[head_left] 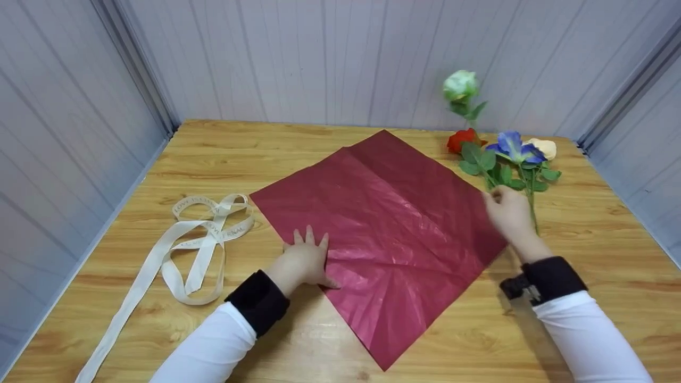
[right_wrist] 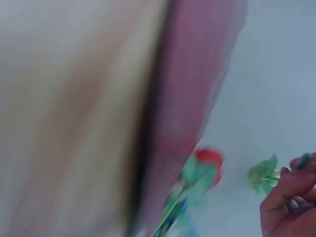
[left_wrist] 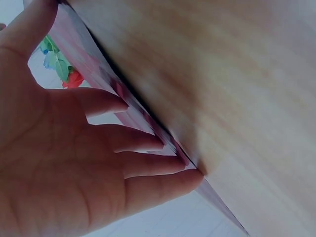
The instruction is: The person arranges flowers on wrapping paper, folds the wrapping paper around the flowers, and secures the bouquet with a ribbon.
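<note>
A dark red sheet of wrapping paper [head_left: 393, 213] lies on the table, one corner pointing toward me. My left hand [head_left: 304, 262] rests on its left edge, fingers spread and straight; the left wrist view shows the fingertips [left_wrist: 190, 177] touching along that edge. Over the paper's right corner, my right hand [head_left: 511, 213] pinches the stem of a white-green flower [head_left: 461, 86]. The bloom stands raised toward the back wall. In the right wrist view a bit of green stem [right_wrist: 302, 161] shows between the fingers, and the flower's leaves [right_wrist: 264, 175] lie beyond.
A red rose [head_left: 464, 140], a blue flower [head_left: 513, 146] and a cream flower [head_left: 544, 148] lie at the back right, close to my right hand. Loops of printed white ribbon [head_left: 178, 229] lie left of the paper. Panelled walls [head_left: 298, 64] border the table.
</note>
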Tool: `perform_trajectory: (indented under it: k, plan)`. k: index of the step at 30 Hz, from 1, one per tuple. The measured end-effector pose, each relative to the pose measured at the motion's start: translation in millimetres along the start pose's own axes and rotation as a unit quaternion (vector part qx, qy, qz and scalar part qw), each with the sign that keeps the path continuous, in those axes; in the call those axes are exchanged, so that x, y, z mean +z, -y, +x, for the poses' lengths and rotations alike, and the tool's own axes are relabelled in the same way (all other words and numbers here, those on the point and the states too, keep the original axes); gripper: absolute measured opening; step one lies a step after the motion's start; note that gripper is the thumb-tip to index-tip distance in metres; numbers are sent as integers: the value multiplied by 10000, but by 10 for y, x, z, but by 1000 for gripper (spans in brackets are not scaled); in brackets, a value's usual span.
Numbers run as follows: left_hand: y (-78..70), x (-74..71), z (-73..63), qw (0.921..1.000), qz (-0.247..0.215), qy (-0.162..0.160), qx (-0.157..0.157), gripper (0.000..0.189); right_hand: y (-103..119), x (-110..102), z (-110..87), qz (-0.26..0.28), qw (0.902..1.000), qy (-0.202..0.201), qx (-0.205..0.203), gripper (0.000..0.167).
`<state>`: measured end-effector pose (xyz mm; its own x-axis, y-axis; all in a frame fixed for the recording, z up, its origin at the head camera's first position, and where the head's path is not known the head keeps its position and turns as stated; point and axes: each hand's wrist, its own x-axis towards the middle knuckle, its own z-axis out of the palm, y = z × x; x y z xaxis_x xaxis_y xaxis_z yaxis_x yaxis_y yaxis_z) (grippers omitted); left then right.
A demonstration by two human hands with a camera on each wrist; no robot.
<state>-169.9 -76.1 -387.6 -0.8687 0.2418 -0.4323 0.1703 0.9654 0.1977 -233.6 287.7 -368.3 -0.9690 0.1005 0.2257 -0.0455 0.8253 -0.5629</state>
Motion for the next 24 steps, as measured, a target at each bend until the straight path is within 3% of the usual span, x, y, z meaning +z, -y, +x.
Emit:
perform_trajectory:
  k: [6, 12, 19, 24]
  plan:
    - [-10, 7, -1, 10000, -45, 20, -2, 109, 448, 421, 74, 19, 9974, 597, -412, 27]
    - [-30, 7, 11, 10000, -5, 27, 32, 110, 725, 783, 93, -166, 9903, 1360, -217, 26]
    - [-45, -18, 8, 10000, 72, 26, 36, 110, 829, 925, 108, -394, 9843, 1720, -107, 34]
    - [-32, -15, 5, 10000, 60, 9, 7, 110, 849, 960, 97, -767, 9737, 2135, -191, 32]
